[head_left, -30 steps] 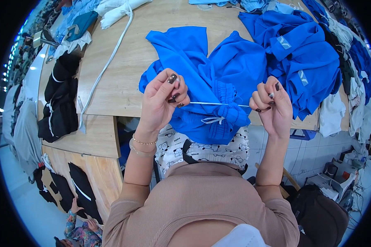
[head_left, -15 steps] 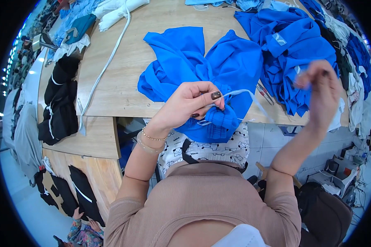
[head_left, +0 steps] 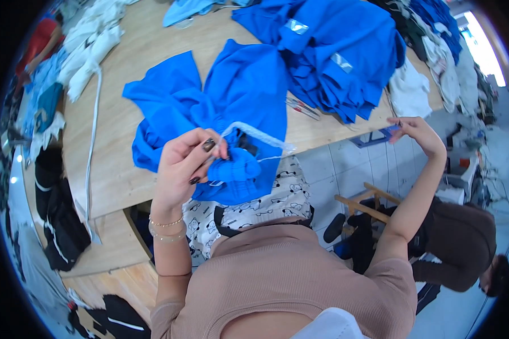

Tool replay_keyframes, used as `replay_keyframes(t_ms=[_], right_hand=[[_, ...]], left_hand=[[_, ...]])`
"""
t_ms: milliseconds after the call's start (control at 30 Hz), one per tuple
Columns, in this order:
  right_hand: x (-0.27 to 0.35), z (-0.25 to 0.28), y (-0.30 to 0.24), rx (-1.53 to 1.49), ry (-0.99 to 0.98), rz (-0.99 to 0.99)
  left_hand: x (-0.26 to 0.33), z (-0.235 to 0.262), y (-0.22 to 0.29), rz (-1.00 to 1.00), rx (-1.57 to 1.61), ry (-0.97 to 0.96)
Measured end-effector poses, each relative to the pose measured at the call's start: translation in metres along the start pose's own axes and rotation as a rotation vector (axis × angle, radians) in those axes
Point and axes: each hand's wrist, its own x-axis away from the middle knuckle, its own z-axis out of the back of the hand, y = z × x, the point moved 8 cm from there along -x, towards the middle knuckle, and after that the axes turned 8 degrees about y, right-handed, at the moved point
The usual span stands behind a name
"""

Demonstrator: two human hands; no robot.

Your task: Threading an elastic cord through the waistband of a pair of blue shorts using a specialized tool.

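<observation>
A pair of bright blue trousers (head_left: 244,70) lies at the table's near edge, its legs spread away from me. The gathered elastic waistband (head_left: 240,175) hangs over the edge toward my lap. My left hand (head_left: 186,161) pinches the waistband together with a white drawstring (head_left: 260,135). From these fingers the cord loops up and to the right, and its loose end hangs over the cloth. Out to the right, beyond the table edge and apart from the trousers, my right hand (head_left: 415,133) is raised with its fingers apart. I see nothing held in it.
Small red-handled scissors or snips (head_left: 303,108) lie right of the trousers. Behind them is a heap of blue garments (head_left: 345,53). White cloth (head_left: 408,90) sits at the right corner, black bundles (head_left: 62,226) at the left. A person in dark clothes (head_left: 461,237) bends at the lower right.
The view has swung to the right, so the table things sit farther left. My right hand has come down and outward, with its fingers spread. My left hand keeps its pinch.
</observation>
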Motion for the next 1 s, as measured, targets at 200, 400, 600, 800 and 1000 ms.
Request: replay_keyframes(t_ms=[200,400,600,800,1000], right_hand=[[0.003,0.019,0.049,-0.263,0.264,-0.242],[0.012,0.008,0.042,-0.289,0.278,-0.162],[-0.011,0.021,0.206,0.636,0.033,-0.399],[0.01,-0.03,0.137,-0.127,0.338,-0.154],[0.021,-0.055,0.006,-0.191,0.256,0.13]], left_hand=[[0.0,0.002,0.003,-0.048,0.007,0.014],[0.002,0.0,0.0,-0.017,0.024,-0.007],[0.0,-0.006,-0.001,-0.016,-0.019,-0.027],[-0.003,0.001,-0.002,-0.048,-0.023,0.008],[-0.002,0.002,-0.002,-0.05,-0.021,0.038]])
